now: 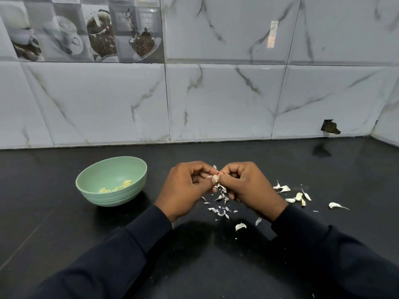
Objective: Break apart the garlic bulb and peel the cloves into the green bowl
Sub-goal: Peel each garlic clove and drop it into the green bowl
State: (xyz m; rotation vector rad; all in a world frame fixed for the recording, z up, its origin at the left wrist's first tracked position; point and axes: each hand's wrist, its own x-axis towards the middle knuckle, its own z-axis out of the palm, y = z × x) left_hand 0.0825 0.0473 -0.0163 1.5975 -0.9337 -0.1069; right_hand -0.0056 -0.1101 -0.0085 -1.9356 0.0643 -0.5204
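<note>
The garlic clove [215, 179], pinched between left hand [185, 188] and right hand [248, 186], probably wants skin lifted from its tip.

both hands [216, 188] pinching garlic clove [215, 178], green bowl [129, 196] left

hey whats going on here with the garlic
A person is peeling garlic at a black counter. The left hand and right hand pinch one clove between them, picking at its skin. A few peeled cloves lie in the green bowl. Unpeeled cloves wait to the right, and skin scraps lie under the hands.
</note>
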